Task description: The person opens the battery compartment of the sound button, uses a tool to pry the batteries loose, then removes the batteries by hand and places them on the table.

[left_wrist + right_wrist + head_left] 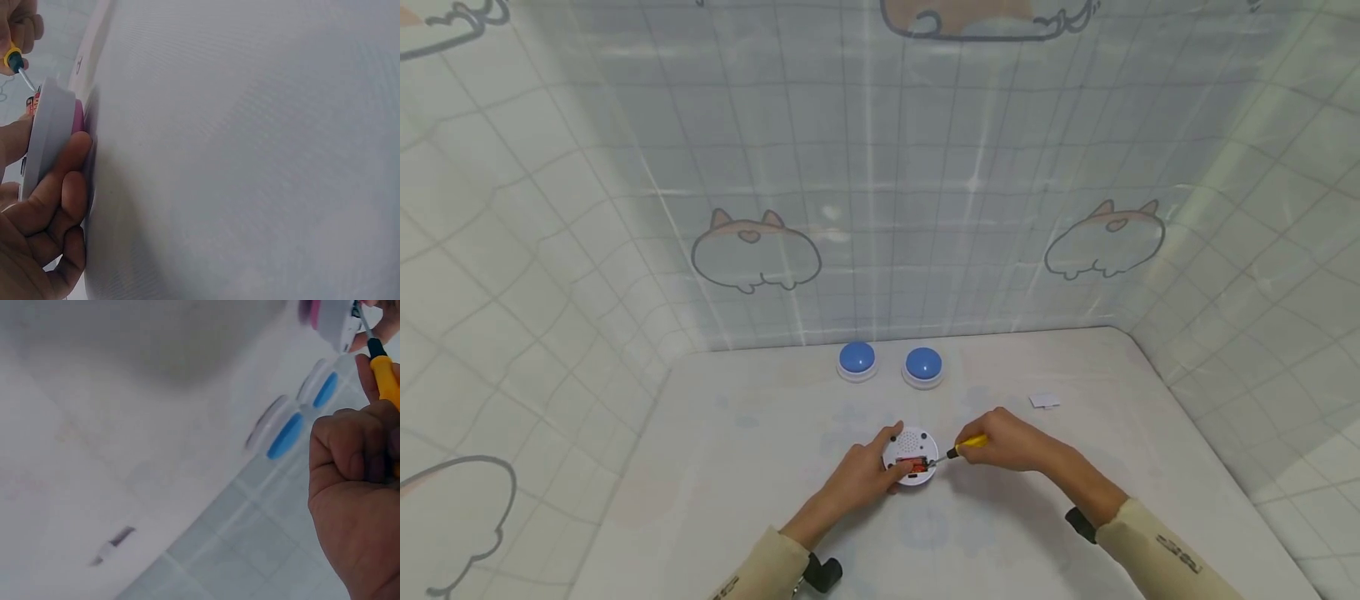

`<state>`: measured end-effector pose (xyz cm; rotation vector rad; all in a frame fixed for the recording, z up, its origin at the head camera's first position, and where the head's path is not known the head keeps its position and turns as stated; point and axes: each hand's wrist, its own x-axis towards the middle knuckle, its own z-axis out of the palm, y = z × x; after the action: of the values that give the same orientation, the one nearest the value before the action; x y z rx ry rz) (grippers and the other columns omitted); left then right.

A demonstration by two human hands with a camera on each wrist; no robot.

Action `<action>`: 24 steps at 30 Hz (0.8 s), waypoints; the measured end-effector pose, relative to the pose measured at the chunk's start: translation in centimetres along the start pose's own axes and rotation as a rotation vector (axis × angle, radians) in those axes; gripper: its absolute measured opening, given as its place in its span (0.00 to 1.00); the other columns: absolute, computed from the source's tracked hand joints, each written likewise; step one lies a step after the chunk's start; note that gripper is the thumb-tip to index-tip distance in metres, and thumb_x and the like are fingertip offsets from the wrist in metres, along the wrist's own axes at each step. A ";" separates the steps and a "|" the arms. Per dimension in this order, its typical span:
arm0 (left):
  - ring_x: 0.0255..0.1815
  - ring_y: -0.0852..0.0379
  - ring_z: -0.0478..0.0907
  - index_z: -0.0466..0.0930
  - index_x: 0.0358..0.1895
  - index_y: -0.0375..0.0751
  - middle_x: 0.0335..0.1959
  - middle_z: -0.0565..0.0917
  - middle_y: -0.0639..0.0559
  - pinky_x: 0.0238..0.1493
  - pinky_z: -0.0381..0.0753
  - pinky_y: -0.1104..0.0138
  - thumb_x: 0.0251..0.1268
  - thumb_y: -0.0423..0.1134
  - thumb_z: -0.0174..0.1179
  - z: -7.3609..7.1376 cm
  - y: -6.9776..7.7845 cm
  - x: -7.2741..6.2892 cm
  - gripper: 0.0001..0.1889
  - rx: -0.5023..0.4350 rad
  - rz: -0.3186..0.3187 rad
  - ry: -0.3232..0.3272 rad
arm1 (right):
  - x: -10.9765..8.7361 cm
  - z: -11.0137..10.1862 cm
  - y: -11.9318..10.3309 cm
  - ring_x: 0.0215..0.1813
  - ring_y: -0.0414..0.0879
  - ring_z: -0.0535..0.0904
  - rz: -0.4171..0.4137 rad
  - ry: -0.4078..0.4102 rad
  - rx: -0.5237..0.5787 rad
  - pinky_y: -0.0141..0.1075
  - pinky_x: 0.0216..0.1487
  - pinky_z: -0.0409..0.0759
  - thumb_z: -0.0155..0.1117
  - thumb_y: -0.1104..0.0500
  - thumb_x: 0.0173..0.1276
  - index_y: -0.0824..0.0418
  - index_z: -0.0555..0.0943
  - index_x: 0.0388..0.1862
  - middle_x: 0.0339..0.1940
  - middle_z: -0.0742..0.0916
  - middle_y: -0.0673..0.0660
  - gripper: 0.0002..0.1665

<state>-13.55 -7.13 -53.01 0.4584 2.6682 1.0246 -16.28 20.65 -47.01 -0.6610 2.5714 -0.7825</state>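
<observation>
Head view: left hand (865, 477) is gripping white device (910, 442) over table (760, 475), fingers curled round rim; right hand (1006, 440) is clenching yellow screwdriver (953, 452), tip by red battery (919, 467). Overforcing could be sending the tip slipping into the left thumb.

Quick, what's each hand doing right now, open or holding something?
Left hand: closed, holding the round white device.
Right hand: closed, holding the yellow-handled screwdriver, its tip at the battery compartment.
</observation>
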 end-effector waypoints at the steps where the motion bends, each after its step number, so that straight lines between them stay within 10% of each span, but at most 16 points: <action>1: 0.21 0.64 0.72 0.60 0.78 0.52 0.17 0.80 0.63 0.27 0.68 0.68 0.69 0.56 0.63 0.0 0.0 0.0 0.38 0.002 0.004 0.001 | 0.0 0.1 0.2 0.37 0.43 0.76 0.004 0.001 0.021 0.34 0.38 0.77 0.68 0.55 0.66 0.52 0.91 0.44 0.38 0.89 0.44 0.10; 24: 0.21 0.64 0.73 0.62 0.77 0.52 0.17 0.80 0.64 0.27 0.69 0.68 0.69 0.56 0.62 -0.1 -0.4 0.1 0.37 -0.011 0.024 -0.006 | -0.4 0.8 1.5 0.40 0.45 0.77 0.004 0.037 0.196 0.35 0.39 0.78 0.68 0.55 0.68 0.53 0.91 0.42 0.40 0.90 0.46 0.08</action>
<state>-13.77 -7.43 -53.27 0.4914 2.6566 1.0426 -16.10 21.62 -48.43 -0.5852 2.4854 -1.0376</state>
